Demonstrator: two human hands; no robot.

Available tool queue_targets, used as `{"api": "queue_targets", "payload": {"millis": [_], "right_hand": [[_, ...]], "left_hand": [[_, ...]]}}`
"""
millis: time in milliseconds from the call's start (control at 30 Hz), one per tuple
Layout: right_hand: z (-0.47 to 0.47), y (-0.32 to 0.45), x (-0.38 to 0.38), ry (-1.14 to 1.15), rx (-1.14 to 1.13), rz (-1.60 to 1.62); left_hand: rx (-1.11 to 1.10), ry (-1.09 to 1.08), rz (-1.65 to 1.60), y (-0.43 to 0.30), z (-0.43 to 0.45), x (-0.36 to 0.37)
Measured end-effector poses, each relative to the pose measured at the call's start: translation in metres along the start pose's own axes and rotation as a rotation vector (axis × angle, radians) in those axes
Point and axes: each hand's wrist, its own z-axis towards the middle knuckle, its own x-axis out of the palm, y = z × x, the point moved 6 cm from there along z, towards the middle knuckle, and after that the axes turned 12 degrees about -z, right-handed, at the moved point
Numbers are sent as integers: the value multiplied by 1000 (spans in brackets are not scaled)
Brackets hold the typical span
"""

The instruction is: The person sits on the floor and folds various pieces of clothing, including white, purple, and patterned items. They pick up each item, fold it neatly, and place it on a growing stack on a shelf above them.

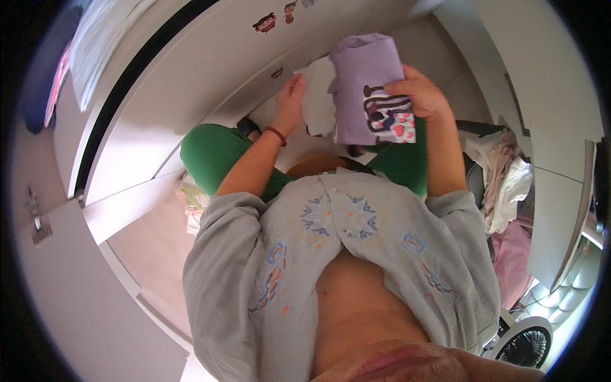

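Observation:
A folded lilac garment (355, 81) with a colourful print of letters and hearts hangs in front of me, gripped at its right edge by my right hand (422, 95). Its fingers lie over the printed front, and the thumb side is partly hidden. Just left of the garment is a white folded cloth (317, 93), partly behind it. My left hand (291, 102), with a dark red band at the wrist, is at the left edge of this white cloth. Whether its fingers grip the cloth I cannot tell.
White cabinet fronts (157, 110) with small stickers run along the left and top. Crumpled white and pale pink clothes (501, 176) lie at the right, above a pink cloth (513, 258). A fan (525, 346) is at the lower right. More cloth (192, 203) lies beside my left knee.

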Motion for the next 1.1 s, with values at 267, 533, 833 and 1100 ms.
{"api": "queue_targets", "payload": {"millis": [267,533,833,1100], "right_hand": [[-74,128,29,289,-400,58],[-42,131,27,215,-258,-110],[-47,144,46,193,-237,-364],[-59,167,68,199,-250,-556]], "left_hand": [[-518,294,-985,-43,-37,28],[-270,386,-1470,-97,-65,-6],[-194,304,-1211,-88,-73,-30],[-185,287,-1230,-83,-81,-20]]}}
